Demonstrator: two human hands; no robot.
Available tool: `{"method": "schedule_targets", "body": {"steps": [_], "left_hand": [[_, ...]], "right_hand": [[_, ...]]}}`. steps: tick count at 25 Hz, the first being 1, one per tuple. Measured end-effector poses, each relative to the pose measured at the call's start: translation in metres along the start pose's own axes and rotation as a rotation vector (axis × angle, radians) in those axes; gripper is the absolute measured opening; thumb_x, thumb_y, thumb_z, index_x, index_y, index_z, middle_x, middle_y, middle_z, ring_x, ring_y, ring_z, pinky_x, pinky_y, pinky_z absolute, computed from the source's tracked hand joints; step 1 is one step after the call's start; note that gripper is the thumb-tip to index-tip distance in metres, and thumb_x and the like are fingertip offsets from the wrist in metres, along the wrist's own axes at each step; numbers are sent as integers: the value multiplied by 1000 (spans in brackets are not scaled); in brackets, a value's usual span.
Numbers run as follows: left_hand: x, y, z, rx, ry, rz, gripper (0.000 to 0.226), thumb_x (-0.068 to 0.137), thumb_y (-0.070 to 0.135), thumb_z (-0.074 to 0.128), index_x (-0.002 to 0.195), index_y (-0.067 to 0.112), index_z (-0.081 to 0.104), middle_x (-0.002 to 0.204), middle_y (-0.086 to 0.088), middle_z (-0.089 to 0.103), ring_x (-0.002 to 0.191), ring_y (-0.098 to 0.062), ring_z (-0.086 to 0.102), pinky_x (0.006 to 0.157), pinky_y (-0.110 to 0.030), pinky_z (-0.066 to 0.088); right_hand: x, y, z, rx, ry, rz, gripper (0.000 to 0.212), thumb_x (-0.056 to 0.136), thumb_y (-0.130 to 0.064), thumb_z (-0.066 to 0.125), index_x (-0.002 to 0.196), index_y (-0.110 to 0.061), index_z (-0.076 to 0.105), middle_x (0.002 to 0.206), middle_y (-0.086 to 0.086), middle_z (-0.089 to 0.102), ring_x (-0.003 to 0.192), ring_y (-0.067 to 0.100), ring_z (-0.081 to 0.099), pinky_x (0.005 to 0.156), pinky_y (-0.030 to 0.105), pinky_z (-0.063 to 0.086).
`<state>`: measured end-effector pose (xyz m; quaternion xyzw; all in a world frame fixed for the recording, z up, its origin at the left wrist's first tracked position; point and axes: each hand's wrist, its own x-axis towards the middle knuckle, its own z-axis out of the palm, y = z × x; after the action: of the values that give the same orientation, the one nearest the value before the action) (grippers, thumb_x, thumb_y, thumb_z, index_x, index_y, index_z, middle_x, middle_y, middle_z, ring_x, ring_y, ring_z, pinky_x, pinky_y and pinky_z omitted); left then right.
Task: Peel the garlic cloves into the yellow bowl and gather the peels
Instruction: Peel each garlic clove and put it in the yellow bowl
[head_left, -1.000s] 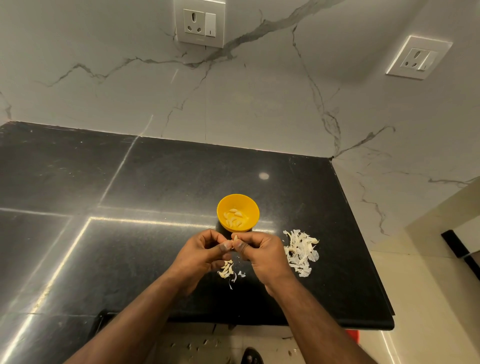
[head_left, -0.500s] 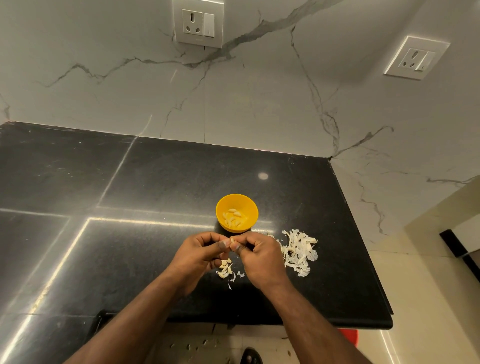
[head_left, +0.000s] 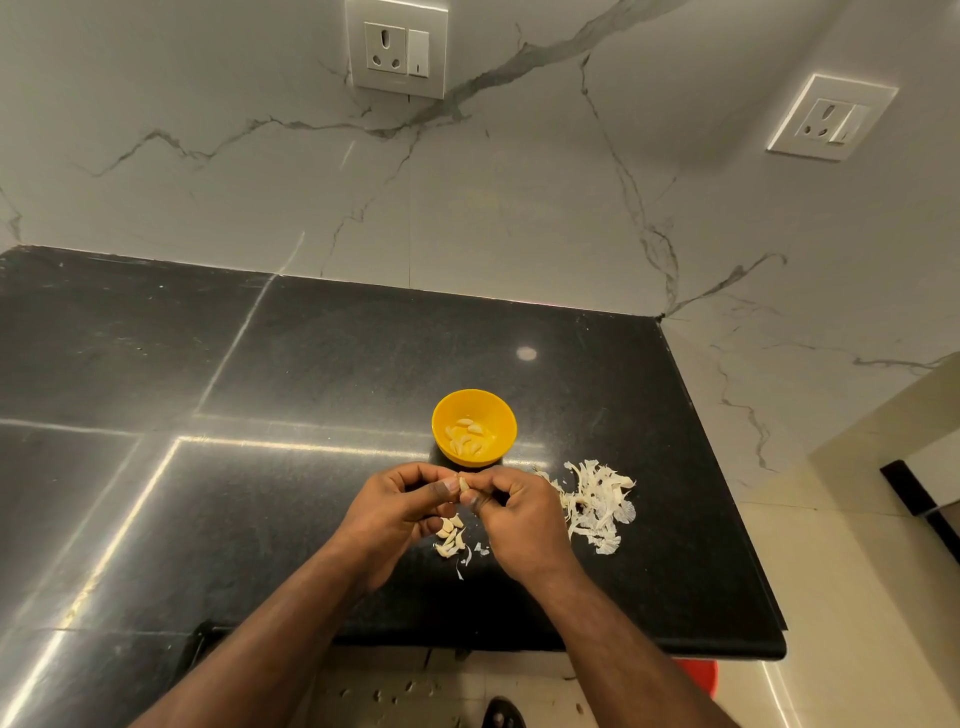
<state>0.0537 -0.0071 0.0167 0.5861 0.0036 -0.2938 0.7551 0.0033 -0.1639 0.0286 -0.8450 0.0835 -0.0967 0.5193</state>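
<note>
A small yellow bowl (head_left: 497, 410) stands on the black counter with several peeled garlic cloves (head_left: 466, 437) inside. Just in front of it, my left hand (head_left: 397, 506) and my right hand (head_left: 517, 512) meet, both pinching one garlic clove (head_left: 463, 484) between thumbs and fingertips. Under my hands lies a small cluster of unpeeled cloves (head_left: 451, 538) with a few loose skin flakes. A pile of white garlic peels (head_left: 597, 506) lies on the counter to the right of my right hand.
The black granite counter (head_left: 260, 467) ends at a front edge near my forearms and at a right edge beside the peels. Marble walls with two sockets (head_left: 397, 47) rise behind. Peel scraps lie on the floor (head_left: 395, 693) below.
My hands stay together on the clove, with only slight finger movement. Bowl and peel pile have not moved.
</note>
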Motion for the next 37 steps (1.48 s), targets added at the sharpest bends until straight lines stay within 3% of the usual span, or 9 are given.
{"method": "schedule_targets", "body": {"steps": [9, 14, 18, 23, 27, 30, 35, 37], "left_hand": [[-3, -1, 2, -5, 48, -4, 22, 87, 9, 71, 109, 7, 74, 93, -12, 73, 85, -22, 62, 72, -30, 51], [-3, 2, 3, -16, 33, 5, 29, 77, 19, 76, 103, 8, 77, 92, -16, 72, 81, -22, 60, 69, -28, 50], [1, 1, -1, -1, 12, 5, 14, 87, 8, 71, 99, 6, 77, 88, -20, 65, 77, -23, 55, 70, -31, 47], [0, 2, 4, -3, 16, 14, 14, 91, 0, 63, 99, 2, 75, 84, -15, 63, 72, -17, 55, 64, -26, 48], [-3, 2, 7, 0, 4, 38, 12, 92, 1, 63, 100, 1, 72, 85, -15, 62, 74, -18, 56, 64, -27, 49], [-3, 2, 8, 21, 18, 53, 11, 92, -1, 62, 98, 2, 71, 83, -15, 63, 72, -18, 56, 64, -28, 49], [-1, 1, 10, 92, 90, 57, 14, 92, -4, 56, 91, 2, 69, 72, -10, 63, 66, -16, 56, 62, -28, 47], [-1, 0, 9, 103, 99, 66, 12, 92, -3, 58, 91, 2, 69, 71, -9, 64, 66, -16, 57, 61, -28, 47]], "right_hand": [[-2, -2, -2, 4, -10, 23, 15, 86, -16, 77, 101, -20, 80, 85, -19, 73, 84, -8, 67, 72, 7, 48], [-3, -3, -4, 2, -8, 32, 10, 88, -16, 75, 93, -23, 80, 80, -21, 72, 81, -6, 66, 70, 8, 48], [-2, -3, -3, -1, -38, 30, 9, 89, -14, 74, 88, -21, 79, 75, -18, 71, 75, -6, 64, 66, 8, 45], [0, -3, -3, 129, -98, 153, 12, 91, -14, 72, 81, -19, 75, 64, -14, 68, 59, -3, 58, 58, 12, 44], [1, -1, 0, 284, -121, 273, 14, 95, -13, 67, 83, -12, 72, 69, 7, 69, 62, 13, 59, 60, 28, 50], [1, -1, 2, 372, -135, 353, 14, 98, -13, 63, 87, -9, 71, 67, 5, 67, 60, 13, 57, 58, 28, 49], [1, -1, 5, 183, -104, 290, 11, 96, -20, 66, 87, -18, 73, 75, 4, 73, 65, 12, 63, 65, 37, 56], [1, 0, 5, 152, -72, 255, 9, 94, -22, 69, 88, -21, 75, 78, 0, 75, 66, 8, 65, 65, 32, 56]]}}
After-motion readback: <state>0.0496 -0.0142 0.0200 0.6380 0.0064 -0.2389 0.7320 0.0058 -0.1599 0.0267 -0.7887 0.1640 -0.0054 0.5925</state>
